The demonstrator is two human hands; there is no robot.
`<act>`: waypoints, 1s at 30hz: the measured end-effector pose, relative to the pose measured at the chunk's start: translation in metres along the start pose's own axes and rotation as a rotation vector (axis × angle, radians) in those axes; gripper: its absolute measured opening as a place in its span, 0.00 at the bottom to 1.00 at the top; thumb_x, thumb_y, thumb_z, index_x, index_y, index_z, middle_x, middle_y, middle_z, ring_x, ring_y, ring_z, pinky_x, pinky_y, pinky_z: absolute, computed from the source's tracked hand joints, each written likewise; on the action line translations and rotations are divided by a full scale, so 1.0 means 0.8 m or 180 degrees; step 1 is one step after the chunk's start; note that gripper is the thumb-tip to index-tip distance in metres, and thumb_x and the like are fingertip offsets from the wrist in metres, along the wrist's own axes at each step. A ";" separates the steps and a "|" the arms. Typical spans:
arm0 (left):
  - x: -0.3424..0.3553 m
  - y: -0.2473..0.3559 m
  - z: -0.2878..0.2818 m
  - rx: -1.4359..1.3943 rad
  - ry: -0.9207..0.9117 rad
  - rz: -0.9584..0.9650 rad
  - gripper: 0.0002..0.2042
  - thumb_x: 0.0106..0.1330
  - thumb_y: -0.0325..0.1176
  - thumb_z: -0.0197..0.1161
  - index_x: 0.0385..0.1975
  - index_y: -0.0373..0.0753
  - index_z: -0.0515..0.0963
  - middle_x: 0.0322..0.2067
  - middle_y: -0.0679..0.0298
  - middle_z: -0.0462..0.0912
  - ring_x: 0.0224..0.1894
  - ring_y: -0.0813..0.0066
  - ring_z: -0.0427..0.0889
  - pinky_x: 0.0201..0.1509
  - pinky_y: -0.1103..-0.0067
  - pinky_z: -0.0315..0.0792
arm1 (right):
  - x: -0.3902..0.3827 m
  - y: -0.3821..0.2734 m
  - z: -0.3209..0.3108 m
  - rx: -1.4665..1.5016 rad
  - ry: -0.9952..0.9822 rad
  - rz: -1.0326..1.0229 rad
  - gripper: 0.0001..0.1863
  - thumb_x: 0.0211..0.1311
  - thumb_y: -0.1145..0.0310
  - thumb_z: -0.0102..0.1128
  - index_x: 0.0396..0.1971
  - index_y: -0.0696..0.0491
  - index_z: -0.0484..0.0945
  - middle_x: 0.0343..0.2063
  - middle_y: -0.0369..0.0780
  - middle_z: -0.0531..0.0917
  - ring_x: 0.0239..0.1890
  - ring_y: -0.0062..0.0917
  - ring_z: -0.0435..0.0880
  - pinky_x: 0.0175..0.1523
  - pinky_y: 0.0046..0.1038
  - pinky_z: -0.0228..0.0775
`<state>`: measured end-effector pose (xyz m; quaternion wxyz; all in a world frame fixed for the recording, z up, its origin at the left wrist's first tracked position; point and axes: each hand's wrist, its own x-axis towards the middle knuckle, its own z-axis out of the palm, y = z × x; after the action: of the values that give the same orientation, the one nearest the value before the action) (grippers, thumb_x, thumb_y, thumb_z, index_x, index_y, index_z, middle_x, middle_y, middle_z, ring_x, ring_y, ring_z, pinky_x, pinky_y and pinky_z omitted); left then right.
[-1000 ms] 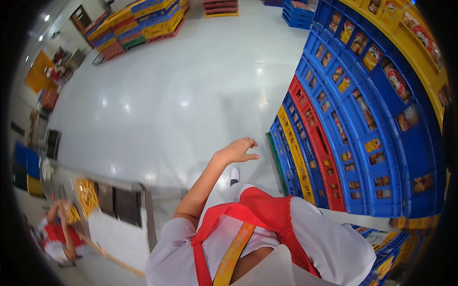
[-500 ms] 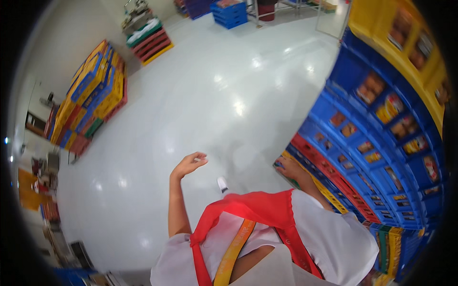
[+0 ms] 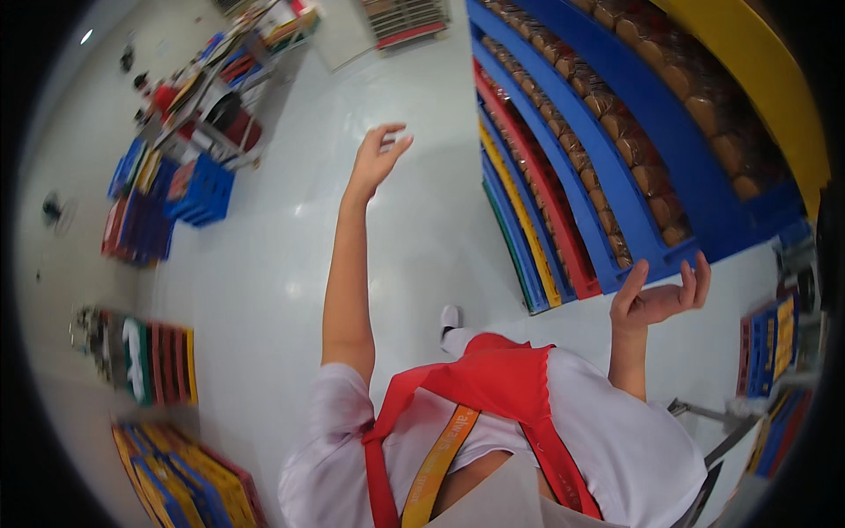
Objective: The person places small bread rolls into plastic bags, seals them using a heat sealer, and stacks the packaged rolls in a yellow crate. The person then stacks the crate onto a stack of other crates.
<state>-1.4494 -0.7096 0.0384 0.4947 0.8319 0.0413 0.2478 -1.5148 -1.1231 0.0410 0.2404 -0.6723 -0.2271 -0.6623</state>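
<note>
A tall stack of blue, red and yellow plastic crates rises at my right. Rows of brown rolls in clear wrapping show through the crates' open sides. My left hand is raised over the floor, left of the stack, its fingers apart and holding nothing. Close to the near bottom corner of a blue crate, my right hand has its fingers spread with nothing in them. Whether it touches that crate I cannot tell.
Blue crates stand by a metal table with a dark red bin. Shorter crate stacks line the left wall, with more yellow and blue crates at lower left. A slatted rack stands far ahead. Other crates sit at right.
My view has swung to the right, so the crate stack now shows its open side ahead of me. My left arm reaches farther forward. My right hand has come off the low crates and up.
</note>
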 end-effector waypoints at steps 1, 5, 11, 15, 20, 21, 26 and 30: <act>0.068 0.005 -0.018 0.0023 -0.0040 0.0142 0.23 0.60 0.46 0.61 0.50 0.37 0.73 0.49 0.58 0.75 0.53 0.64 0.73 0.57 0.73 0.64 | 0.005 -0.014 0.039 -0.0320 0.0231 0.0031 0.25 0.54 0.72 0.59 0.50 0.58 0.60 0.52 0.49 0.58 0.56 0.37 0.60 0.59 0.38 0.53; 0.225 -0.026 0.058 -0.0697 -0.0135 0.0469 0.26 0.60 0.48 0.62 0.50 0.34 0.73 0.49 0.54 0.74 0.53 0.63 0.73 0.55 0.73 0.66 | -0.008 0.017 0.060 -0.1866 0.0593 -0.0359 0.27 0.56 0.66 0.61 0.50 0.59 0.59 0.52 0.49 0.56 0.56 0.37 0.57 0.59 0.37 0.53; 0.495 -0.110 0.148 -0.1021 0.0513 0.0755 0.30 0.60 0.53 0.60 0.48 0.28 0.72 0.46 0.49 0.74 0.48 0.59 0.74 0.50 0.70 0.69 | 0.000 -0.005 0.111 -0.3260 0.0442 -0.0296 0.28 0.62 0.60 0.55 0.52 0.60 0.55 0.52 0.48 0.55 0.56 0.36 0.57 0.57 0.38 0.57; 0.595 -0.158 0.222 -0.1501 0.0634 0.0805 0.31 0.62 0.56 0.56 0.47 0.28 0.72 0.39 0.48 0.76 0.43 0.58 0.75 0.50 0.70 0.68 | 0.015 -0.015 0.135 -0.2949 0.1118 0.0459 0.26 0.65 0.60 0.52 0.53 0.60 0.53 0.52 0.50 0.55 0.53 0.38 0.61 0.55 0.39 0.60; 0.570 -0.156 0.310 -0.2292 0.0855 0.0842 0.25 0.68 0.54 0.46 0.32 0.33 0.73 0.27 0.56 0.76 0.29 0.65 0.75 0.37 0.74 0.68 | -0.014 -0.005 0.120 -0.3274 0.1321 0.1868 0.25 0.69 0.55 0.44 0.49 0.64 0.64 0.42 0.53 0.73 0.42 0.38 0.74 0.47 0.34 0.68; 0.560 -0.149 0.314 -0.2229 0.1027 0.0888 0.22 0.68 0.51 0.46 0.28 0.34 0.71 0.25 0.57 0.75 0.28 0.65 0.74 0.36 0.74 0.68 | -0.021 0.001 0.117 -0.3376 0.1548 0.1751 0.28 0.69 0.51 0.42 0.47 0.66 0.68 0.39 0.55 0.76 0.40 0.39 0.77 0.45 0.35 0.70; 0.564 -0.173 0.330 -0.2065 0.1056 0.0881 0.19 0.63 0.49 0.50 0.30 0.36 0.72 0.23 0.57 0.74 0.27 0.63 0.74 0.32 0.72 0.67 | -0.014 0.016 0.094 -0.3979 0.1372 0.1311 0.30 0.68 0.51 0.45 0.51 0.67 0.66 0.45 0.55 0.74 0.44 0.41 0.76 0.45 0.36 0.71; 0.559 -0.184 0.330 -0.2183 0.0885 0.0712 0.21 0.57 0.52 0.55 0.32 0.36 0.71 0.27 0.55 0.74 0.30 0.56 0.75 0.33 0.69 0.68 | -0.013 0.025 0.084 -0.3270 0.1832 0.1570 0.31 0.67 0.51 0.47 0.52 0.67 0.65 0.48 0.56 0.72 0.47 0.40 0.76 0.46 0.34 0.73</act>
<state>-0.9128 -0.7065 -0.0215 0.7039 0.5760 -0.0684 0.4100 -1.4499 -1.0968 0.0300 0.0842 -0.5296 0.3545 -0.7660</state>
